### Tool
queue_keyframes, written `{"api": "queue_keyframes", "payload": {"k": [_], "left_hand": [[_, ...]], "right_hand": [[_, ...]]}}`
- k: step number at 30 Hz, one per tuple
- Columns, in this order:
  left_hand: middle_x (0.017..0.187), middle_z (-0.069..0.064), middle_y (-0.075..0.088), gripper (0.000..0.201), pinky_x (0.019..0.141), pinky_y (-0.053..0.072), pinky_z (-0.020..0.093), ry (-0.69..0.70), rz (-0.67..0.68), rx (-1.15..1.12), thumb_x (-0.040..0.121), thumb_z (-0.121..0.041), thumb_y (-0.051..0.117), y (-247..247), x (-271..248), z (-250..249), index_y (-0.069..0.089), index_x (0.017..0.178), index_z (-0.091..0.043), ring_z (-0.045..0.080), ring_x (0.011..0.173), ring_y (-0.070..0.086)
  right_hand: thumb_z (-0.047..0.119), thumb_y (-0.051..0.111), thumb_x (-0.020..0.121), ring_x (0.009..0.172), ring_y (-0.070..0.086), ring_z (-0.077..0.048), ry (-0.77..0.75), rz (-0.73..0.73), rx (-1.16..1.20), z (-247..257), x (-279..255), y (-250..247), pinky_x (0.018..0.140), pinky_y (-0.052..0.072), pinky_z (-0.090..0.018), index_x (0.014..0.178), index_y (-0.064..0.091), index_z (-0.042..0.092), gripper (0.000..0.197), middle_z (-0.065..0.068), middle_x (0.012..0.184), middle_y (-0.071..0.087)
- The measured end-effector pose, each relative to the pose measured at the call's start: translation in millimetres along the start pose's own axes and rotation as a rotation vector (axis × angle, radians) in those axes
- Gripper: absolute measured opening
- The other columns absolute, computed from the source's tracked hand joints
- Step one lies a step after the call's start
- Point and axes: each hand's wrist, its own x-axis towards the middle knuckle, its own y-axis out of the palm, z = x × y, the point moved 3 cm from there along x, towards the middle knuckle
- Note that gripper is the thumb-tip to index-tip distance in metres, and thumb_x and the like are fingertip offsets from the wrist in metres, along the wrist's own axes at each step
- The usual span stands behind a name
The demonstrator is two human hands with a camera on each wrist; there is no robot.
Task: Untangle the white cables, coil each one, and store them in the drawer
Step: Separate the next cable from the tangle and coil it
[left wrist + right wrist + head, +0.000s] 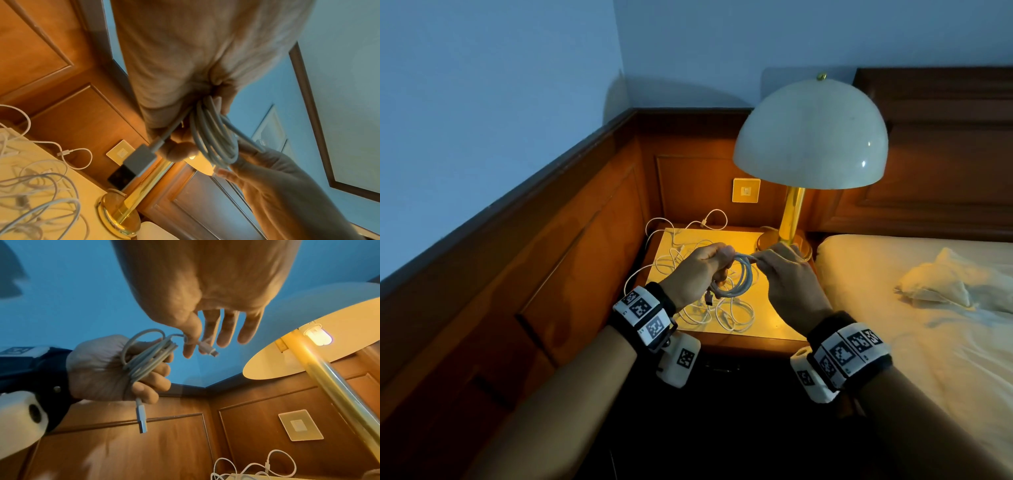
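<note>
My left hand grips a coiled white cable in its fist above the nightstand. The coil bulges out of the fist, and its USB plug hangs below the fingers. Thumb and forefinger of my right hand pinch the cable's free end just behind the small connector; the other fingers are stretched out. A tangle of other white cables lies loose on the nightstand, and some loops hang over its back and left edges. No drawer shows plainly.
A brass lamp with a white dome shade stands lit at the nightstand's back right, close to my right hand. A bed borders the right side. Wood panelling with a wall plate closes the back and left.
</note>
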Motion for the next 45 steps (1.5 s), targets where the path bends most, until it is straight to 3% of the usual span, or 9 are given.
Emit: {"api": "queue_keyframes", "payload": {"k": [3, 10, 14, 22, 28, 33, 37, 41, 45], "left_hand": [[0.066, -0.005, 0.034, 0.031, 0.054, 0.038, 0.034, 0.014, 0.039, -0.021, 0.109, -0.032, 0.037, 1, -4, -8, 0.049, 0.087, -0.014, 0.013, 0.057, 0.035], [0.067, -0.008, 0.044, 0.031, 0.058, 0.035, 0.034, 0.112, 0.042, 0.184, 0.108, -0.041, 0.033, 6, -6, -22, 0.057, 0.09, -0.034, 0.021, 0.062, 0.036], [0.081, 0.002, 0.049, 0.037, 0.072, 0.039, 0.036, 0.113, 0.038, 0.309, 0.108, -0.045, 0.029, 5, -4, -26, 0.057, 0.104, -0.021, 0.021, 0.075, 0.042], [0.084, 0.014, 0.044, 0.058, 0.069, 0.036, 0.043, 0.085, 0.019, 0.407, 0.101, -0.06, 0.028, 8, 4, -21, 0.051, 0.115, -0.009, 0.025, 0.074, 0.037], [0.105, 0.02, 0.06, 0.042, 0.09, 0.044, 0.044, -0.02, -0.041, 0.369, 0.109, -0.041, 0.031, 9, 13, -21, 0.056, 0.123, -0.01, 0.028, 0.094, 0.054], [0.075, 0.013, 0.049, 0.042, 0.067, 0.041, 0.038, -0.016, -0.037, 0.236, 0.109, -0.038, 0.034, 14, 11, -20, 0.058, 0.104, -0.005, 0.017, 0.068, 0.046], [0.067, -0.003, 0.038, 0.035, 0.055, 0.03, 0.021, -0.001, -0.044, 0.162, 0.11, -0.033, 0.032, 21, 6, -22, 0.057, 0.088, -0.023, 0.003, 0.05, 0.035], [0.069, -0.002, 0.042, 0.038, 0.053, 0.031, 0.02, 0.009, -0.037, 0.141, 0.11, -0.034, 0.03, 24, 4, -18, 0.062, 0.102, -0.017, 0.001, 0.047, 0.037], [0.076, 0.002, 0.049, 0.048, 0.055, 0.035, 0.016, 0.008, -0.041, 0.122, 0.11, -0.036, 0.029, 27, 0, -21, 0.059, 0.122, -0.001, 0.002, 0.057, 0.044]], "right_hand": [[0.004, 0.058, 0.096, 0.088, 0.051, -0.021, 0.046, -0.073, 0.034, -1, 6, -3, 0.073, 0.041, -0.028, 0.108, 0.074, 0.012, 0.021, -0.005, 0.096, 0.059], [-0.001, 0.067, 0.089, 0.078, 0.074, -0.025, 0.568, -0.094, 0.858, 14, 9, -3, 0.07, 0.06, -0.032, 0.1, 0.073, 0.006, 0.014, -0.011, 0.085, 0.076], [-0.006, 0.061, 0.09, 0.081, 0.07, -0.032, 0.771, -0.024, 1.204, 15, 8, -1, 0.072, 0.059, -0.036, 0.105, 0.068, -0.002, 0.017, -0.024, 0.091, 0.073], [0.011, 0.045, 0.086, 0.09, 0.062, -0.031, 0.777, 0.101, 1.417, 15, -1, -3, 0.085, 0.052, -0.044, 0.109, 0.067, -0.01, 0.039, -0.021, 0.094, 0.066], [0.002, 0.07, 0.084, 0.08, 0.057, -0.014, 0.522, 0.07, 0.956, 26, -5, 4, 0.076, 0.051, -0.027, 0.109, 0.07, 0.007, 0.025, -0.004, 0.083, 0.059], [0.025, 0.056, 0.1, 0.06, 0.055, -0.001, 0.41, -0.08, 0.624, 30, -3, 3, 0.057, 0.043, -0.013, 0.088, 0.063, 0.019, 0.015, 0.008, 0.069, 0.06], [0.031, 0.039, 0.107, 0.053, 0.039, -0.006, 0.397, -0.073, 0.512, 32, -2, 8, 0.056, 0.035, -0.031, 0.074, 0.051, 0.022, 0.036, 0.001, 0.063, 0.049], [0.026, 0.035, 0.108, 0.052, 0.042, -0.006, 0.397, -0.086, 0.443, 31, 0, 9, 0.052, 0.03, -0.022, 0.076, 0.051, 0.033, 0.036, 0.008, 0.061, 0.048], [0.025, 0.032, 0.108, 0.058, 0.048, -0.003, 0.359, -0.106, 0.337, 27, -1, 12, 0.053, 0.031, -0.019, 0.092, 0.056, 0.017, 0.03, 0.009, 0.068, 0.05]]}}
